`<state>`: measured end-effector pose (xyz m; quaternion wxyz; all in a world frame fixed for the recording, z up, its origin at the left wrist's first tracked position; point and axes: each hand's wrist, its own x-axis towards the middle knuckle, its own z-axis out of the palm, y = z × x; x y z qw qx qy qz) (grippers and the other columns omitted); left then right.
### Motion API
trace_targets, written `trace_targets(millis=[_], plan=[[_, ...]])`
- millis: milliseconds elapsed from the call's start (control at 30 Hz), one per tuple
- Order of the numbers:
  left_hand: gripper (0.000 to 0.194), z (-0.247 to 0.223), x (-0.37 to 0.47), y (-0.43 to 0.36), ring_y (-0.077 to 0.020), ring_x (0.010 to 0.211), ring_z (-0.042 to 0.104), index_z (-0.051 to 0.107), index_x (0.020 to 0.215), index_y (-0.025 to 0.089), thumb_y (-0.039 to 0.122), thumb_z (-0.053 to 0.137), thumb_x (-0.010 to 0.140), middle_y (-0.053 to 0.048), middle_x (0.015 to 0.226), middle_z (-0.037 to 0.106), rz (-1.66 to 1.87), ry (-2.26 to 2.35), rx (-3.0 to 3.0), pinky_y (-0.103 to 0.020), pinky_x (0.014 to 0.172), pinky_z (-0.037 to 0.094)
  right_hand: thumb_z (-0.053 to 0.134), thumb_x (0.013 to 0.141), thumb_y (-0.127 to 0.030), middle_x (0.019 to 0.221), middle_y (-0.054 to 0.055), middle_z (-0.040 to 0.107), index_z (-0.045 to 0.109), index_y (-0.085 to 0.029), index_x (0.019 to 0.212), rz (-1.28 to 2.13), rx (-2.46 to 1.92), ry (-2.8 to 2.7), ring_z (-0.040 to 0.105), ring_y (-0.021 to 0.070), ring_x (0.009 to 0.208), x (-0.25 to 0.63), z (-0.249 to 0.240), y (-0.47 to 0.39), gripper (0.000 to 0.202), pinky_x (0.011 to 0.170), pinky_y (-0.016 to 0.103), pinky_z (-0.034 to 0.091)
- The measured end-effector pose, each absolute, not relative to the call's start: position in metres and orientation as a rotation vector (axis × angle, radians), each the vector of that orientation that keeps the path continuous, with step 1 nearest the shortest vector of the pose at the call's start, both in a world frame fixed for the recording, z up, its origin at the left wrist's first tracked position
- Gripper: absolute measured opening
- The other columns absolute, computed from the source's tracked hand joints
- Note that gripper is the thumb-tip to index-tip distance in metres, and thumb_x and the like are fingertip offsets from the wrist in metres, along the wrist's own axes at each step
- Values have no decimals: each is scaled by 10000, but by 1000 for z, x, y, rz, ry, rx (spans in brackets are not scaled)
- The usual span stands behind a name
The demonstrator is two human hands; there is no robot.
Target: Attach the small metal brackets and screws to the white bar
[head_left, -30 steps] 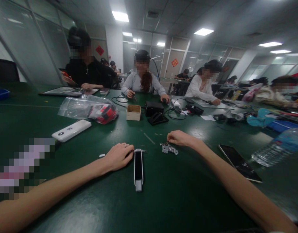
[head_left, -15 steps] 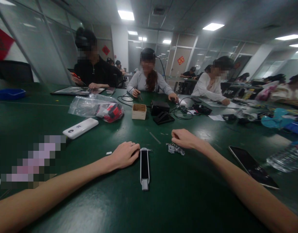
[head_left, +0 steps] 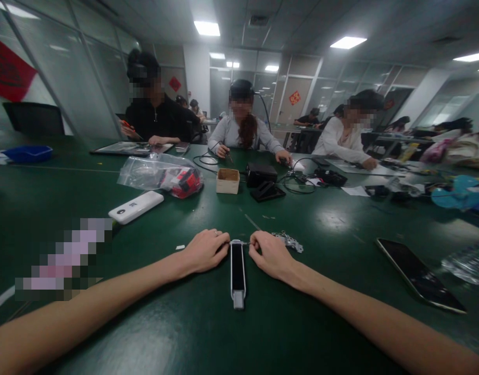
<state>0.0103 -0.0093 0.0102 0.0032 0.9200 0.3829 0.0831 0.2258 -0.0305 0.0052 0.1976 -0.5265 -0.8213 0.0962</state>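
Observation:
A slim white-framed stick with a dark top face [head_left: 237, 268] lies lengthwise in front of me, its metal end toward me. Across its far end runs a thin metal rod [head_left: 246, 243]. My left hand [head_left: 208, 250] rests on the table at the stick's left, fingers pinched at the rod's left end. From the other side, my right hand [head_left: 271, 253] is closed, with thumb and fingertips at the rod's right end; any small part between them is hidden. Small silvery metal pieces [head_left: 292, 242] lie just behind my right hand, partly covered by it.
A phone [head_left: 419, 273] and a clear plastic bottle [head_left: 468, 260] lie at right. At left is a white power bank [head_left: 136, 207]. Farther back are a plastic bag with red items [head_left: 161, 174], a small open box [head_left: 227, 181] and a black box [head_left: 262, 174]. Several people sit opposite.
My right hand has moved left and toward me, from above the metal pieces to the rod's right end. My left hand stays at the rod. The whole view has shifted slightly.

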Motion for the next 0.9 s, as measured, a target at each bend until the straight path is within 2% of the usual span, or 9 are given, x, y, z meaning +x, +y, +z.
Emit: trace_targets(millis=[667,900], plan=[[179,14,11,-11,-203,767,568,523,882,191,252,359,921,-44,834,616,226,1216,2862,-316,694,418,538,812,-183,734,9,584,564,-166,778,359,-1394,-2201,523,140,673,226,0,-30,46,644,276,405],[204,15,11,-12,-196,768,556,531,907,192,271,344,928,-50,846,611,218,1222,2850,-315,698,415,524,857,-222,779,33,594,566,-165,801,415,-1374,-2217,531,155,705,228,4,-32,90,648,292,425]])
